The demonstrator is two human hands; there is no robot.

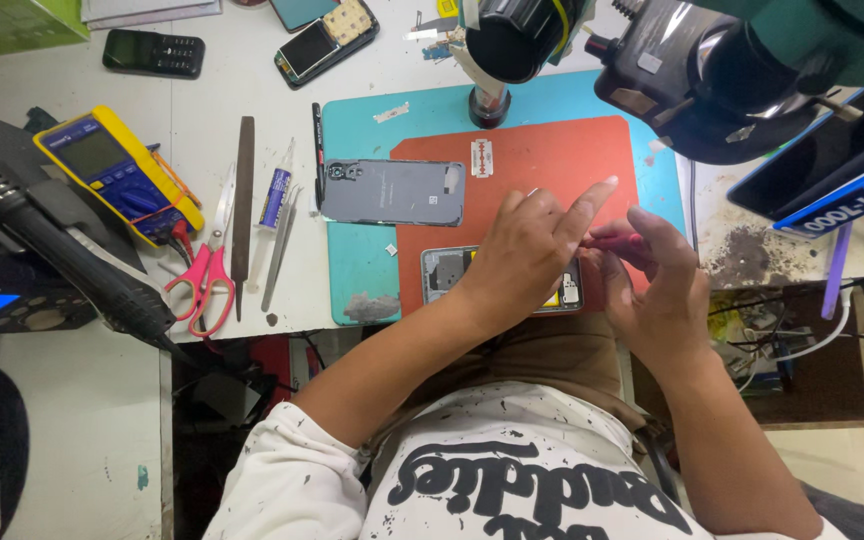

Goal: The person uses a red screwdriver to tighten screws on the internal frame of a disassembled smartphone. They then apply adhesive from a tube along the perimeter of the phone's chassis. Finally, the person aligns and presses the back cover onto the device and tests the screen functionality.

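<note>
Centre frame: my left hand (527,255) presses flat on the opened phone (449,272), fingers spread, index raised. My right hand (652,275) pinches a red tool (614,240). Risk: a slip gouges the board. Back cover (393,192) lies beyond.

Opened phone (447,272) flat on red mat, insides up, largely hidden, perhaps red-handled tool (614,240) above
</note>
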